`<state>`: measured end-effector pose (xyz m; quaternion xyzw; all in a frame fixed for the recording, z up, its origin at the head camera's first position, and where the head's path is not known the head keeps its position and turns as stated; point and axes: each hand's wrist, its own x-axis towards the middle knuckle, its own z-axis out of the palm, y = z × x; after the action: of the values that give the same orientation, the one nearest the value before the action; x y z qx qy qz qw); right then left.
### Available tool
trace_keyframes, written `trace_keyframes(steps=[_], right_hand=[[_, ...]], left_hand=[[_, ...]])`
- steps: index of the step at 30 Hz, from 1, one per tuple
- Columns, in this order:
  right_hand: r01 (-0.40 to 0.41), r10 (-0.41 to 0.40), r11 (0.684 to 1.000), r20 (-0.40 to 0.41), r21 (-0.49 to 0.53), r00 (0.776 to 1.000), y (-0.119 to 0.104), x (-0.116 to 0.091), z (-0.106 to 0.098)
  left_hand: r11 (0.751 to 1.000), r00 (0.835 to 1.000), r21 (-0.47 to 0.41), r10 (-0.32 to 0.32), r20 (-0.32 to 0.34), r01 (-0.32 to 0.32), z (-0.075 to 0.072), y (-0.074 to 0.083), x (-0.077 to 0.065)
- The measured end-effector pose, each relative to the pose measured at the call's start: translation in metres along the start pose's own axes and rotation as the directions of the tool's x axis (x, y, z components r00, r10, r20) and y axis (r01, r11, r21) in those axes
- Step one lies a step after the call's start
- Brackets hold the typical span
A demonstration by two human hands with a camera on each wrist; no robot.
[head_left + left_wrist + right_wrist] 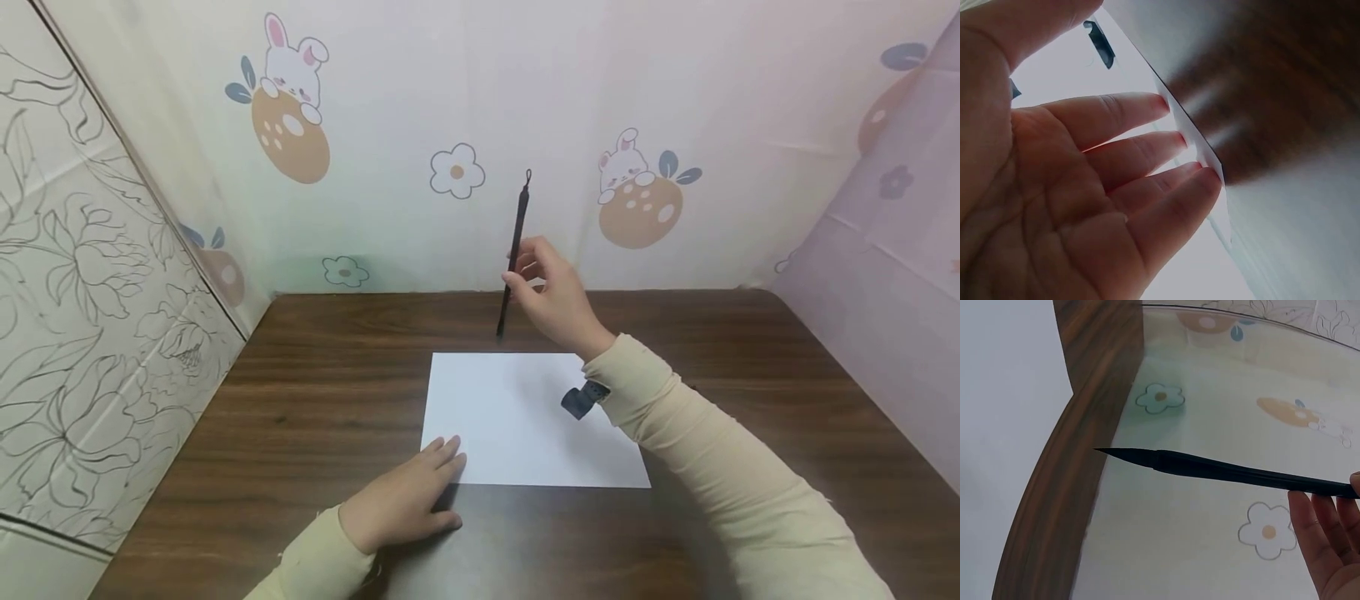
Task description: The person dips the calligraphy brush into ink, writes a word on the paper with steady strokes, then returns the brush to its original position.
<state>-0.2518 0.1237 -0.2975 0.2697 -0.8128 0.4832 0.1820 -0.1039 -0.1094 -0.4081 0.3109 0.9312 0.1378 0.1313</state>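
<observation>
A black calligraphy brush with a small hanging loop at its top is held nearly upright by my right hand, pinched between thumb and fingers. Its dark bristles taper to a point, aimed down above the table just past the paper's far edge. A white sheet of paper lies on the table. My left hand rests at the near left corner of the sheet, fingers extended and fingertips on the paper, thumb spread toward the near side.
The dark brown wooden table runs back to a wall covering printed with rabbits and flowers. A white panel with line-drawn flowers stands along the left side. A small black device is strapped at the right wrist, over the paper.
</observation>
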Motion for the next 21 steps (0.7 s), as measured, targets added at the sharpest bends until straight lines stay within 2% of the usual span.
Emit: trace_keyframes(steps=[8, 21], right_hand=[[0.041, -0.040, 0.999, 0.032, -0.030, 0.999, 0.000, -0.007, 0.018], [0.075, -0.071, 0.995, 0.058, -0.069, 0.996, 0.005, -0.014, 0.031]], left_hand=[[1.000, 1.000, 0.007, 0.003, 0.002, -0.003, 0.002, 0.000, 0.001], [1.000, 1.000, 0.016, -0.003, 0.004, 0.003, 0.000, 0.000, 0.002]])
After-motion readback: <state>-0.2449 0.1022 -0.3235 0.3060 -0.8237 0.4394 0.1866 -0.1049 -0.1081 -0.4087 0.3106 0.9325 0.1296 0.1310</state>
